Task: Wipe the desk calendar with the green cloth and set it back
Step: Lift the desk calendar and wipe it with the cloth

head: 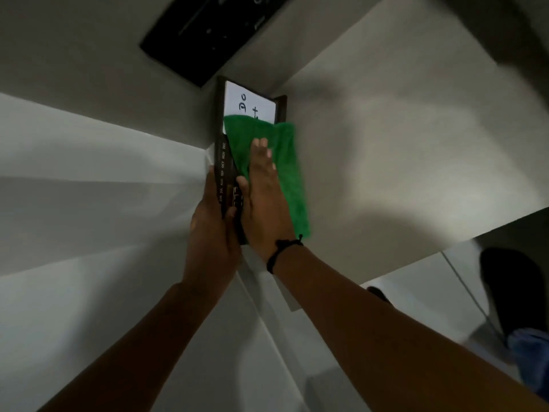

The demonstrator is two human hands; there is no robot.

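Between both hands, desk calendar [250, 104] runs lengthwise away, under green cloth [285, 171].

Two bare forearms enter from the near edge, sleeveless as far as visible; left hand [212, 212] unadorned, no ring or band seen; right hand [264, 200] likewise ringless, fingernails short and pale; thin black cord bracelet [280, 251] encircles the right wrist, a small knot showing at its far right side; blue denim-like trouser leg [528, 352] and dark shoe [511, 289] at near right, blurred.
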